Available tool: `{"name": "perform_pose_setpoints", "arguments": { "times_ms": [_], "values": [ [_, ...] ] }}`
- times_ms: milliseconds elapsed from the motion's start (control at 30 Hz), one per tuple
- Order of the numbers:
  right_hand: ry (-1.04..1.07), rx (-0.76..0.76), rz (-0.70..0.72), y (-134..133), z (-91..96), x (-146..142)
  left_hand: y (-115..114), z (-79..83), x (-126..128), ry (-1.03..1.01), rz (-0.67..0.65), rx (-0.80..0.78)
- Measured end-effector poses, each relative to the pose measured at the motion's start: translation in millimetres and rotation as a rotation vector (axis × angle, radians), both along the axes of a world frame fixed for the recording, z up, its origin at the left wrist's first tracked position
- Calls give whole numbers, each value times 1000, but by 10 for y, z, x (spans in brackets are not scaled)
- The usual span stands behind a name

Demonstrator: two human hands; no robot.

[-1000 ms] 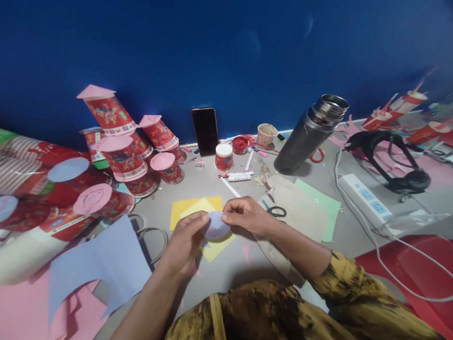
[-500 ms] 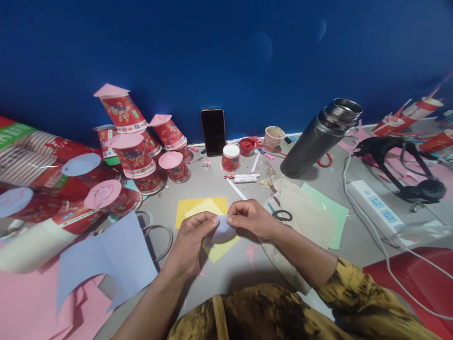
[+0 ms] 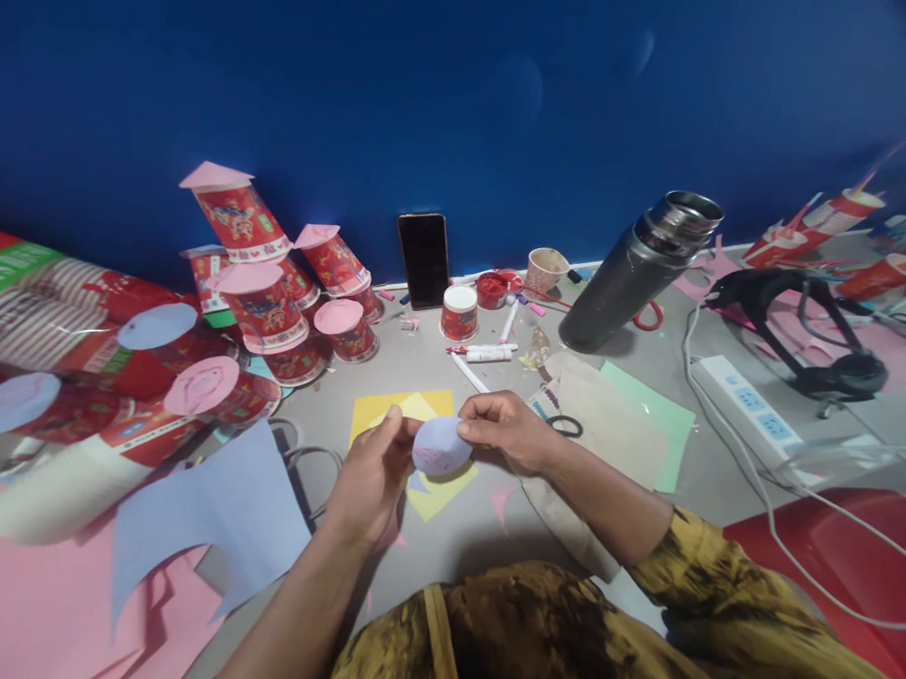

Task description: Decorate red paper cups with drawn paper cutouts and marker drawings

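Note:
My left hand (image 3: 372, 471) and my right hand (image 3: 503, 430) both pinch a small lilac paper disc (image 3: 439, 447), one on each side, just above the grey table (image 3: 460, 530). The disc faces up towards me and looks slightly domed. Under it lie yellow paper sheets (image 3: 390, 409). A large lilac sheet with cut-outs (image 3: 205, 519) lies to the left of my left arm, over pink paper (image 3: 28, 611).
Red printed paper cups with pink and lilac paper lids (image 3: 263, 306) pile up at the left. Behind stand a phone (image 3: 423, 258), a small pot (image 3: 458, 313), markers (image 3: 486, 354) and a steel flask (image 3: 636, 267). Scissors (image 3: 565, 425), a power strip (image 3: 750, 408), headphones (image 3: 806, 325) and a red seat (image 3: 848, 567) lie right.
The disc has been turned up to face me and my hands have lifted slightly. The view has shifted a little.

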State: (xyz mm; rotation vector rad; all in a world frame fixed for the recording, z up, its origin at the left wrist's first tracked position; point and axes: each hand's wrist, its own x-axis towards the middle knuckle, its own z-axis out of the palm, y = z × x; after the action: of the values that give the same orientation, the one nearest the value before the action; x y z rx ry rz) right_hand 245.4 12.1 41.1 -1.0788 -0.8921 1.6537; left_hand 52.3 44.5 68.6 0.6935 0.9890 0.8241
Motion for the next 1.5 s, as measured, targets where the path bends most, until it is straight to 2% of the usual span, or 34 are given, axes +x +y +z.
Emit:
{"name": "perform_pose_setpoints", "arguments": {
  "times_ms": [100,267,500,700,867,1100,1300,1500],
  "values": [
    [26,-18,5,16,-21,18,5,15,3,7,-5,-13],
    [-12,-22,55,32,-22,16,-22,-6,24,61,-112,52],
    [-24,-5,78,30,-23,-5,-28,-91,22,56,-56,112],
    [-16,-22,46,43,-51,-5,-16,-29,9,-14,-102,54],
    [-9,-3,67,47,-81,10,-23,-18,13,24,-170,12],
    [58,-31,17,60,-103,18,-37,18,58,-10,-141,-3],
    [82,-40,-9,74,-83,34,6,44,49,-62,-3,-85],
    [95,-30,2,88,-103,42,1,-3,25,-12,-58,-33]
  ]
}}
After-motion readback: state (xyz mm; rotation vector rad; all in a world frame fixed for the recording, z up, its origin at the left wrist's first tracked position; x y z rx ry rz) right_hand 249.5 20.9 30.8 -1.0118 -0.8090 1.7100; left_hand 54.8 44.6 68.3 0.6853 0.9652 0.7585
